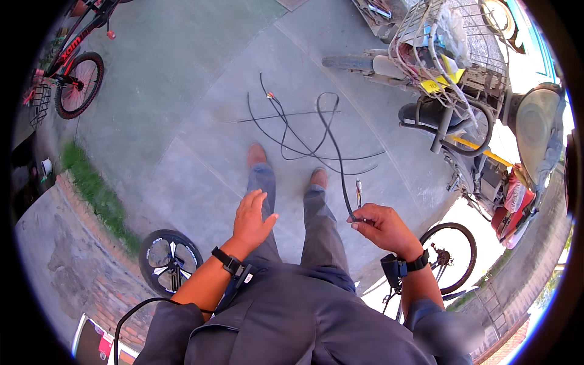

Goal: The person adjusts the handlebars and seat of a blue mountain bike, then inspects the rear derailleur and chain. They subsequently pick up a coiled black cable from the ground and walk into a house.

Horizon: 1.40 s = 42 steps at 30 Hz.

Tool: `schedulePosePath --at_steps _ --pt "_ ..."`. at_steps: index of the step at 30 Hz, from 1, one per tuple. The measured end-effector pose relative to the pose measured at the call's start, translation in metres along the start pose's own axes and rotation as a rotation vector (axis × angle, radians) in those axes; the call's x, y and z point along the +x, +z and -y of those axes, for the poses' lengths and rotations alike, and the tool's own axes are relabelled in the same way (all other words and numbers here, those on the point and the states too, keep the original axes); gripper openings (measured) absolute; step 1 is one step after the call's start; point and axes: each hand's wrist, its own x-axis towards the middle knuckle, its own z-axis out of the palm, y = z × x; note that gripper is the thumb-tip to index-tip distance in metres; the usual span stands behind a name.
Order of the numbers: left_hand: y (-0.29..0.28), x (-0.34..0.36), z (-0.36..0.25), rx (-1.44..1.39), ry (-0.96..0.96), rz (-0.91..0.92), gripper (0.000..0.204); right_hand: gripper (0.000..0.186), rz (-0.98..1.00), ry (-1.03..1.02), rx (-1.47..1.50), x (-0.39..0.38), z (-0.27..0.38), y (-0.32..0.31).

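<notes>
Two hands: both bare, each wrist wearing a black band, both held out above the concrete floor point(182, 91).
Right hand point(382, 226): its grip was clenched on the black cable point(338, 159), pinching it between thumb and fingertips near the cable's end.
Cable end: a short metal tip point(358, 190) stood up just beside the right hand, above the pinch.
Black cable: from the right hand it ran up and away to the floor, where it joined a loose tangle of black loops ahead of the person's shoes.
Left hand point(252, 216): released, fingers spread and slack, holding nothing, well apart from the cable and to the left of the right hand.
Shoes: two brown shoes, left point(256, 154) and right point(319, 177), stood on the floor between the hands and the cable tangle.
Thin rod point(286, 115): a straight dark length lay across the far part of the tangle.
Motorbike point(480, 140): parked to the right of the cable tangle, with a wire basket point(438, 30) at its far end.
Bicycle wheel point(450, 255): just right of the right hand, lower down.
Loose wheel point(169, 260): a black wheel lay on the ground to the left of the left hand.
Red bicycle point(76, 67): well apart, far to the left of the tangle.
Grass strip point(97, 194): along the floor's left edge, beside the brick paving.
</notes>
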Motion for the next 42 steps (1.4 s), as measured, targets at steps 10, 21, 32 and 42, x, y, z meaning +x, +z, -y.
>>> schedulePosePath --at_steps 10,21,32,42 --pt "-0.082 -0.018 -0.151 -0.227 0.446 -0.255 0.054 0.016 0.083 -0.288 -0.39 -0.116 0.133 -0.016" --pt "-0.127 -0.087 -0.102 -0.062 0.321 -0.418 0.017 0.018 -0.127 -0.678 0.67 -0.193 0.152 -0.071" --pt "-0.156 -0.154 -0.057 0.128 0.073 -0.564 0.02 0.016 -0.424 -0.6 0.635 -0.155 0.156 -0.071" --pt "-0.125 -0.132 -0.141 0.036 0.43 -0.15 0.016 0.03 0.085 -0.304 -0.42 -0.051 0.154 0.064"
